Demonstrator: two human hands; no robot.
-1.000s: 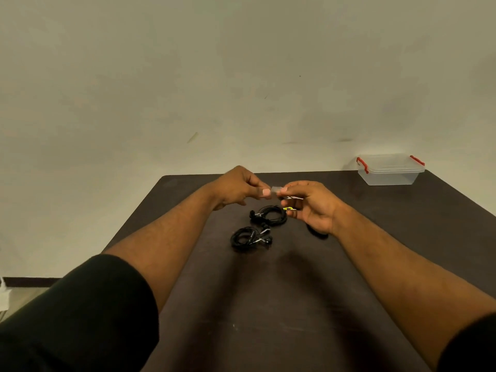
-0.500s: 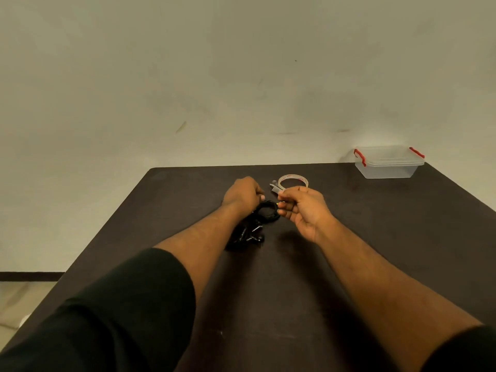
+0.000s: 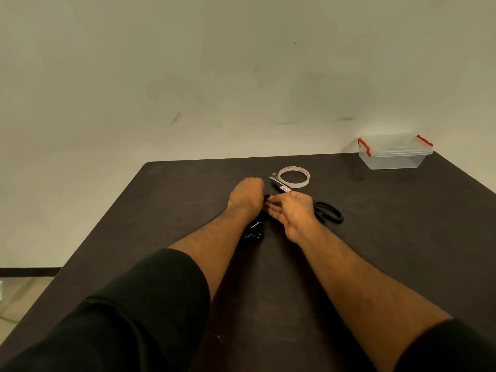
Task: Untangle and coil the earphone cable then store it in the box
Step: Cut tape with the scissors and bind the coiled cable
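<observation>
The black earphone cable (image 3: 255,232) lies on the dark table (image 3: 166,200) at mid-depth, mostly hidden under the person's left forearm. What shows is a small bundle of thin, glossy cord with a pale metallic glint, running roughly from near to far toward the hands; its full shape and which way its ends point cannot be told.

The left hand (image 3: 247,194) is knuckles-up over the far part of the cable, fingers curled down toward something small and dark; whether it grasps the cable cannot be told. The right hand (image 3: 291,210), just to its right and nearly touching it, has its fingertips drawn together at that same dark spot, palm turned left; what it pinches, if anything, is unclear.

Just beyond the hands lies a flat ring of pale translucent tape (image 3: 294,177), with the blades of a pair of scissors (image 3: 328,213) beside it and their black loop handles right of the right hand. At the far right corner stands a clear plastic box (image 3: 394,154) with red clips, lid on. Both sleeves are black.
</observation>
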